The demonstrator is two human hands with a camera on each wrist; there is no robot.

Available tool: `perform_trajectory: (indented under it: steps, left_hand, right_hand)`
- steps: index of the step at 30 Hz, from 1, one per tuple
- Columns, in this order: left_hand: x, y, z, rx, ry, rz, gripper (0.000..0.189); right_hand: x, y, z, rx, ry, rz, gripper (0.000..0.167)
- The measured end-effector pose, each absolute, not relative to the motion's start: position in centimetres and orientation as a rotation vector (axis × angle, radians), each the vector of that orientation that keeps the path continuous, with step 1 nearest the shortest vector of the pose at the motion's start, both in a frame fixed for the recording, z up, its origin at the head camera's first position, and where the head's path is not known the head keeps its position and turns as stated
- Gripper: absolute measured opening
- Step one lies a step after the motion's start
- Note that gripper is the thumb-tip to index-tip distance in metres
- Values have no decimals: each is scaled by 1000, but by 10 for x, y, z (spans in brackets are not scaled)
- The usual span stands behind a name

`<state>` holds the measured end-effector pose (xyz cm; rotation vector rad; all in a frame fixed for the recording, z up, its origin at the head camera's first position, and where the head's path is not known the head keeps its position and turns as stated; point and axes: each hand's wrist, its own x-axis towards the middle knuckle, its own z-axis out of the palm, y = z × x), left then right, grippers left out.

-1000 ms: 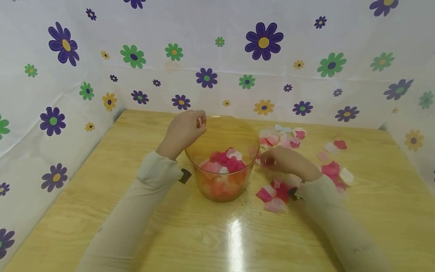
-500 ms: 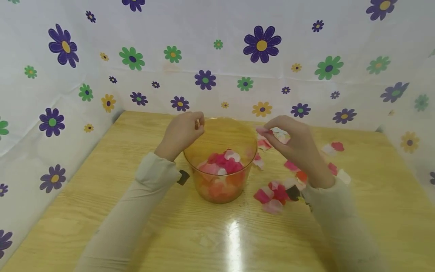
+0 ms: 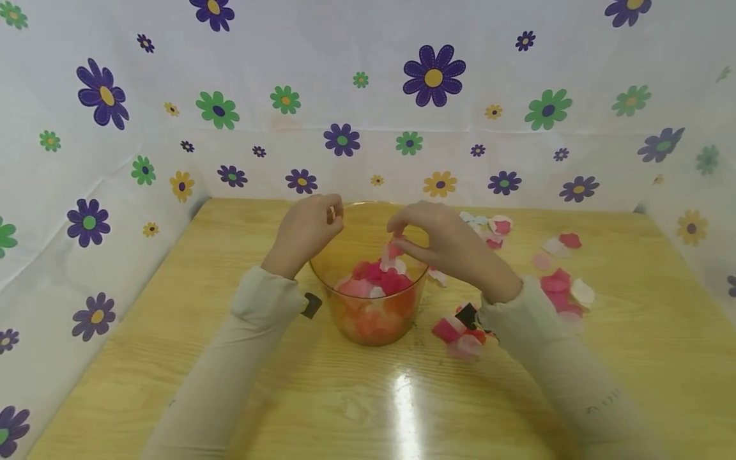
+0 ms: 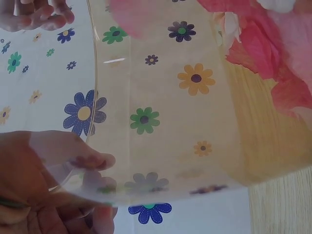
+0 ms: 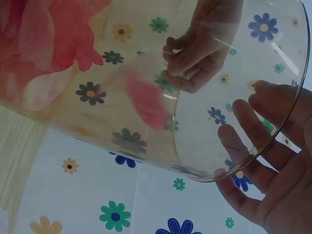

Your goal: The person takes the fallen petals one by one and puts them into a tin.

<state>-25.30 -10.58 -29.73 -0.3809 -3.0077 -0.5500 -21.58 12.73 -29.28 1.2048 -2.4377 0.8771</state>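
A clear amber plastic bucket [image 3: 368, 233] stands on the wooden table with pink, white and magenta fabric petals [image 3: 379, 275] heaped inside. My left hand [image 3: 307, 230] holds its rim at the left, thumb and fingers pinching the edge, as the left wrist view shows. Over the bucket's right side reaches my right hand [image 3: 439, 236], its fingers spread and loosely bent. Just below those fingers a pink petal [image 3: 394, 249] is in the air. The right wrist view shows this falling petal [image 5: 146, 100] blurred, apart from the fingertips [image 5: 229, 134].
Loose petals [image 3: 558, 287] lie scattered on the table to the right. Another small pile [image 3: 454, 332] sits near the bucket, partly behind my right sleeve. More petals [image 3: 497, 229] lie at the back. A white flowered cloth [image 3: 356, 83] hangs behind and along the sides.
My right hand has lifted from the petals beside the bucket, carried pink petals left over the rim and let go of them. The left hand has stayed at the rim.
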Motion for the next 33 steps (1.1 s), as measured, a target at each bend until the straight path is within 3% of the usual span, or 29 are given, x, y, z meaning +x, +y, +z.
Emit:
perform_trajectory:
  steps: [14,21,33]
  left_hand:
    - [-253,-103,-297,-387,-3005,-555,11]
    - [-251,-105,-295,-359,-3021,-565,11]
    - [-251,-103,-296,-315,-3038,-557,11]
  right_hand:
    - [-214,187,-302,886,-2471,891,14]
    - [-224,225,-317,640,-2741,849,21]
    - [-251,253,-363,545,-3229,494,37]
